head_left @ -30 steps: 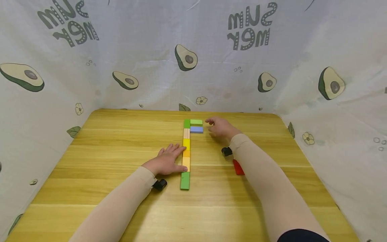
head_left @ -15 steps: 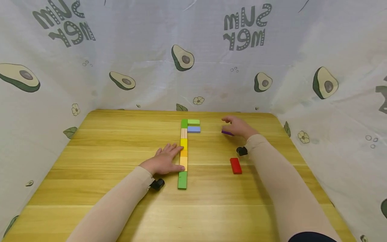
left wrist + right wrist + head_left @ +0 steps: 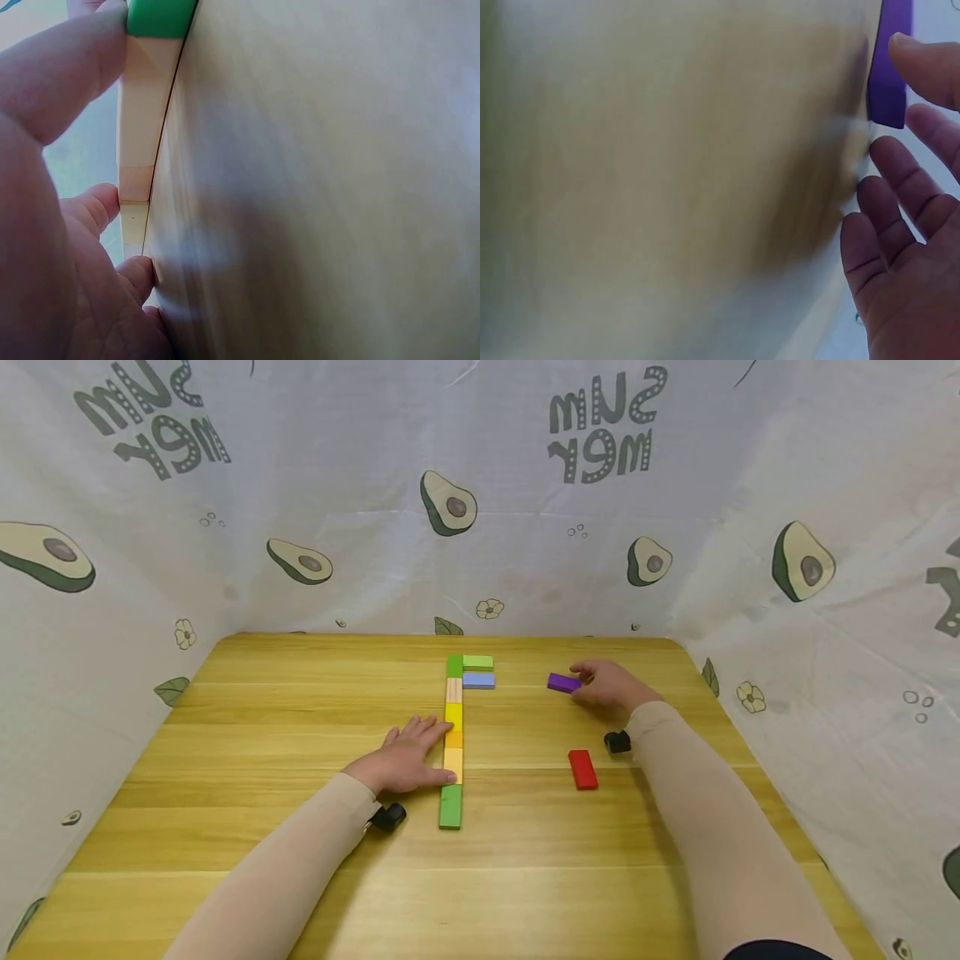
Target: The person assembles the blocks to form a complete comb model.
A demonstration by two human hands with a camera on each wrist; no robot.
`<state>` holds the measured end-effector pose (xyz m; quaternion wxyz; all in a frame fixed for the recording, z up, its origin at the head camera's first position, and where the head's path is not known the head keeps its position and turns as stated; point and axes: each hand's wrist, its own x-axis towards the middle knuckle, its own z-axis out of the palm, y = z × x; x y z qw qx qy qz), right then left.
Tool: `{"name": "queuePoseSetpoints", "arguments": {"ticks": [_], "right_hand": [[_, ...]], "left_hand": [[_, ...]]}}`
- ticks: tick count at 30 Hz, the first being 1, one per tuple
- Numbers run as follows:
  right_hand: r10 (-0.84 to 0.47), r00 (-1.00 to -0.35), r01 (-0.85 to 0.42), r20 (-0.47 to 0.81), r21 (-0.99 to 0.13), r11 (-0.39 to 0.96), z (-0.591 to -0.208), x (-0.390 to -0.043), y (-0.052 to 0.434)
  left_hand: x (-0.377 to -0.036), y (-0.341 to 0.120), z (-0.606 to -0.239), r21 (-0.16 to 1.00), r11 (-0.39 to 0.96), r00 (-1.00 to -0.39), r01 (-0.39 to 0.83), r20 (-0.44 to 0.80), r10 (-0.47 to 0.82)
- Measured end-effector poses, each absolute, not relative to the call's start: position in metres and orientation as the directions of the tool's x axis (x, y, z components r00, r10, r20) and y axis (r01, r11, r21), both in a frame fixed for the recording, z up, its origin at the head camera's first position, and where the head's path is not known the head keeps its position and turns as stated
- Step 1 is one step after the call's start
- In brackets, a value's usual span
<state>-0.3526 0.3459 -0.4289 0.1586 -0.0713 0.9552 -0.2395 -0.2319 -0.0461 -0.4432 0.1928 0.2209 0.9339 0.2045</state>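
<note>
In the head view my left hand [image 3: 405,758] lies spread beside a straight column of coloured blocks, thumb on the peach block [image 3: 453,764] and forefinger at the yellow block [image 3: 454,716]. A green block [image 3: 450,807] forms the column's near end. My right hand [image 3: 611,685] is at the right end of a purple block [image 3: 562,682]. In the right wrist view its thumb [image 3: 926,67] overlaps the purple block's side; the forefinger tip sits just past the block's end, with the other fingers loosely extended.
A red block [image 3: 582,769] lies on the wooden table [image 3: 525,877] nearer me. At the column's far end, a light green block [image 3: 478,662] and a blue block [image 3: 479,681] stick out rightward. Patterned cloth [image 3: 360,460] surrounds the table's back and sides.
My right hand has moved right, away from the light green and blue blocks, to the purple block's right end. The purple and red blocks are now uncovered. My left hand stays at the column.
</note>
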Motion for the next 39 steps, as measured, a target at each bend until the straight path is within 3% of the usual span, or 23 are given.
{"name": "queuePoseSetpoints", "arguments": {"ticks": [39], "right_hand": [[-0.187, -0.949, -0.059, -0.254, -0.441, 0.896, -0.435, -0.348, 0.337]], "left_hand": [[-0.231, -0.045, -0.444, 0.459, 0.82, -0.831, 0.344, -0.258, 0.493]]}}
